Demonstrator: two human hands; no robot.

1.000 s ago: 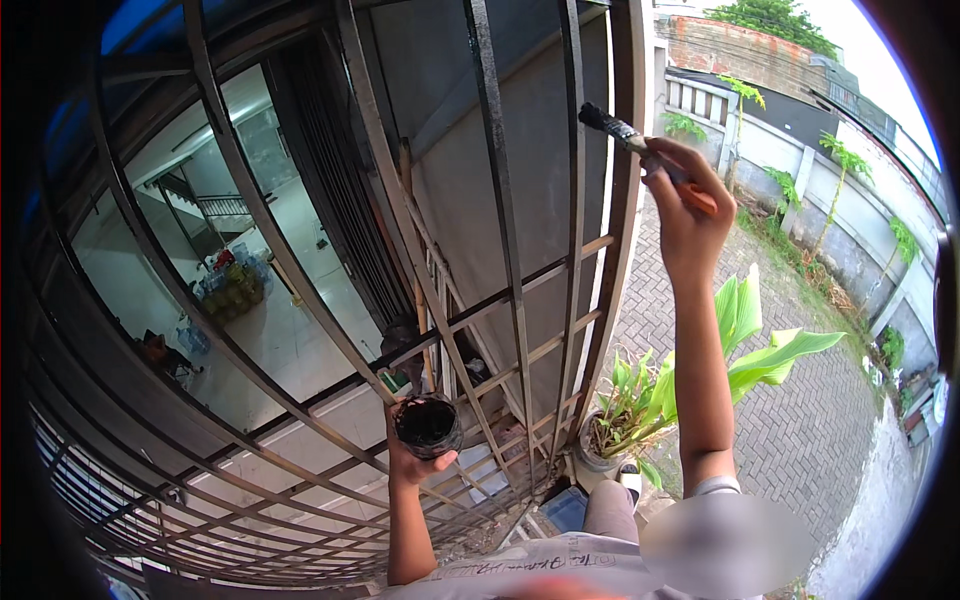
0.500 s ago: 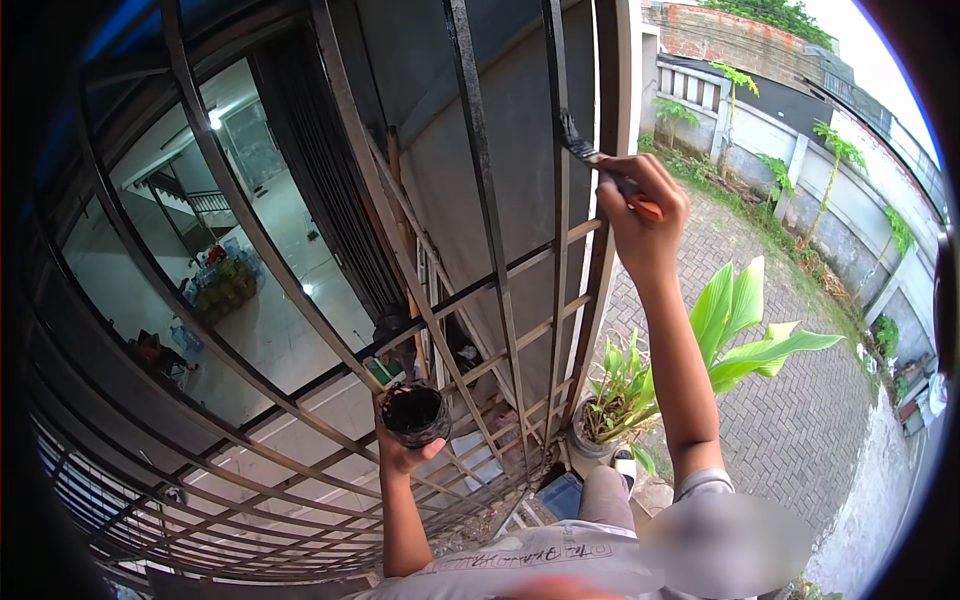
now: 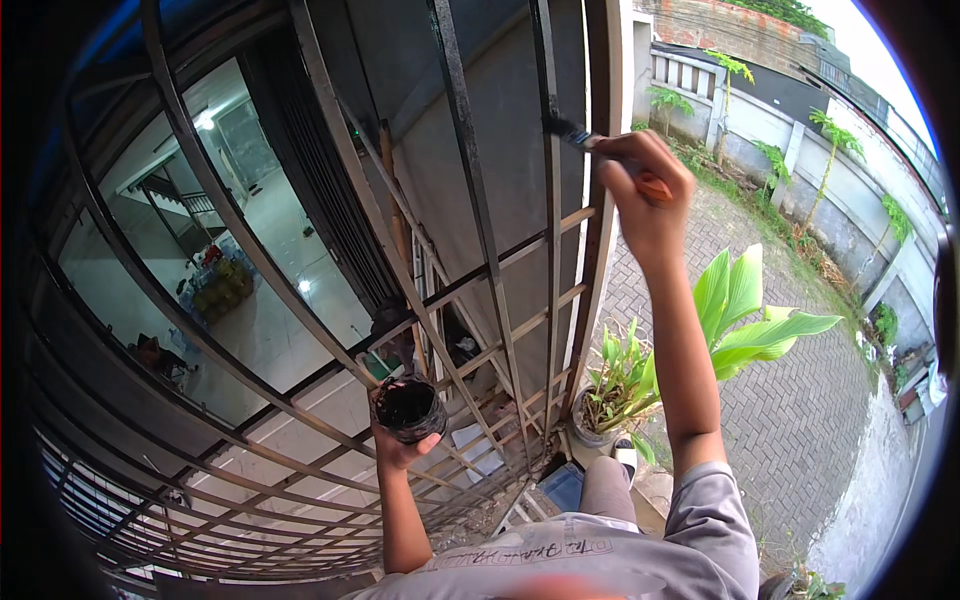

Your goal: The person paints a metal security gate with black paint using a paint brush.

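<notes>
Black paint fills the small round can (image 3: 410, 405), and the left hand (image 3: 398, 447) has it cupped from below, fingers curled up around its base, held low and close against the metal grille (image 3: 470, 190). Up high on the other side, the right hand (image 3: 648, 190) is closed tight around a paintbrush (image 3: 585, 138), arm stretched nearly straight overhead. The brush's orange handle pokes out past the knuckles on the right, and its dark bristles point left, tip touching one of the upright bars near the frame's right edge. That bar and its neighbours look dark along their upper lengths, while the lower crossbars show a rusty brown. The grille curves away to the left in the fisheye view, long bars sweeping over a tiled white floor and a staircase seen well below through the gaps. Down beneath the raised arm sits a potted plant (image 3: 640, 380) with broad, bright green leaves, its pot near the foot of the frame. Grey paving bricks (image 3: 800, 400) spread out to the right of it, running toward a pale boundary wall (image 3: 800, 170) with small trees along it. At the bottom edge, a grey sleeve (image 3: 715, 510) and a bent knee are visible, the person perched well above the ground.
</notes>
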